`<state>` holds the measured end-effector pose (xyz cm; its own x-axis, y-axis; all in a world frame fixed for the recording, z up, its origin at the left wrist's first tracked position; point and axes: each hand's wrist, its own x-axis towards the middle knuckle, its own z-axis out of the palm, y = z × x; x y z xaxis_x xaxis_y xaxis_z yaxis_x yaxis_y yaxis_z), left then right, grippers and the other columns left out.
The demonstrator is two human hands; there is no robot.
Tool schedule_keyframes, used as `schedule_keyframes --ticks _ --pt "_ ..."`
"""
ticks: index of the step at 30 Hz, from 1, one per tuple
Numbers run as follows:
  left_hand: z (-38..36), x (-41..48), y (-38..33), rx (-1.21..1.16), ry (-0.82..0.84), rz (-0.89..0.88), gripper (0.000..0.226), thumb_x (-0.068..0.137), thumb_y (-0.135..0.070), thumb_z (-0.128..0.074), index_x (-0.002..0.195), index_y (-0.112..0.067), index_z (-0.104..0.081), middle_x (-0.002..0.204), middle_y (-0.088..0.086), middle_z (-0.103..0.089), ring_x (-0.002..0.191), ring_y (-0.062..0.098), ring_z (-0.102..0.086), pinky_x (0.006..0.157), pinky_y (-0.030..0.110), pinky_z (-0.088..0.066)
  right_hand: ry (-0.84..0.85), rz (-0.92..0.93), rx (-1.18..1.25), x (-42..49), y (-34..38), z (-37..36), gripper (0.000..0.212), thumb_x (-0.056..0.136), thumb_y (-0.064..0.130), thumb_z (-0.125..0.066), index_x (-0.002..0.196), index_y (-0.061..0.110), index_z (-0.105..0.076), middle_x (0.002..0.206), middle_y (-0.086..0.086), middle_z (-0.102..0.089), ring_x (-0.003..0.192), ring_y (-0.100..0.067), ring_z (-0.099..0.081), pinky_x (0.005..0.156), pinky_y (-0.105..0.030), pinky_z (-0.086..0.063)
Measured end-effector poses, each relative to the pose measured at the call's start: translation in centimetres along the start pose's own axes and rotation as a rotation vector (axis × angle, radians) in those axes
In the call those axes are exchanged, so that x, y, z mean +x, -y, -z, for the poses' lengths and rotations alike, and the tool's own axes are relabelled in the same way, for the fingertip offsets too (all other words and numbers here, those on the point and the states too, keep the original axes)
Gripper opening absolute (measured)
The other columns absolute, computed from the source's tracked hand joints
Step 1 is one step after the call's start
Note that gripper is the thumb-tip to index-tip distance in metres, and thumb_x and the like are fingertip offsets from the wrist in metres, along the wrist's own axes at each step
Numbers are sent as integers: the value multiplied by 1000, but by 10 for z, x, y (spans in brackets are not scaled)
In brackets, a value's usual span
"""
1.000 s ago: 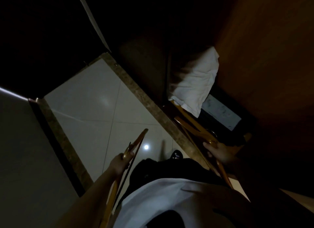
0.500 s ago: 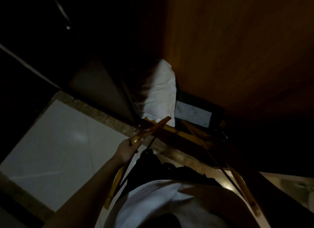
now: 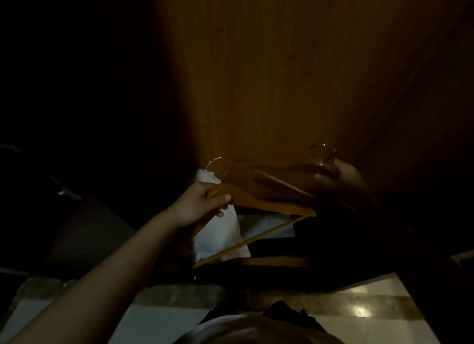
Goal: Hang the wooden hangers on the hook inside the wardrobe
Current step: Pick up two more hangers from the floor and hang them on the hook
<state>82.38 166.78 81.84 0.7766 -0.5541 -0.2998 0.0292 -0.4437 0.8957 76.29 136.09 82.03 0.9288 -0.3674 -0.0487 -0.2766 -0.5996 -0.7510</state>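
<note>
Gripping one wooden hanger [image 3: 259,200] each, both hands, left [image 3: 198,206] and right [image 3: 342,175], close before wardrobe panel [image 3: 282,74].

Hangers [image 3: 259,200] glossy wood, metal hooks; wardrobe panel [image 3: 282,74] matt wood; floor [image 3: 359,318] glossy tile.

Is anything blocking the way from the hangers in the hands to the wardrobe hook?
Cannot say: no hook shows. The left hand and right hand each hold a hanger before the wooden panel; the space above is dark.
</note>
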Motion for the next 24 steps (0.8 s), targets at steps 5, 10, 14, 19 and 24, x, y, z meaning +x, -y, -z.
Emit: schedule_keyframes --ticks 5,10,14,19,24 --pt "12 23 -68 99 22 -195 10 88 -17 -60 81 -13 -66 69 -2 -72 64 6 -67 61 18 -52 1 124 33 18 43 46 37 85 16 -64 121 15 -56 113 3 -61 106 -13 -57 96 -34 -45" --pt "23 29 -141 71 -90 -344 20 85 -21 -63 91 -2 -66 79 12 -70 71 20 -66 63 28 -53 -131 310 20 37 87 97 38 84 12 -65 120 13 -55 98 10 -58 97 -14 -57 76 -18 -46" --pt "33 26 -195 116 -180 -475 20 84 -24 -63 88 -5 -67 77 13 -68 68 21 -64 60 27 -50 -232 429 20 50 118 138 40 82 22 -67 118 22 -50 107 2 -59 103 -23 -57 88 -46 -52" --pt "51 13 -258 172 -291 -638 25 84 -25 -59 92 -2 -67 80 11 -70 68 24 -67 62 27 -50 -293 601 15 59 155 181 48 83 31 -64 126 33 -40 125 5 -54 116 -23 -53 98 -52 -45" --pt "68 0 -310 184 -358 -726 18 87 -23 -57 98 -13 -66 90 5 -70 78 16 -69 62 19 -54 -332 732 49 69 198 219 59 86 24 -63 136 30 -33 138 1 -47 125 -23 -47 105 -51 -40"
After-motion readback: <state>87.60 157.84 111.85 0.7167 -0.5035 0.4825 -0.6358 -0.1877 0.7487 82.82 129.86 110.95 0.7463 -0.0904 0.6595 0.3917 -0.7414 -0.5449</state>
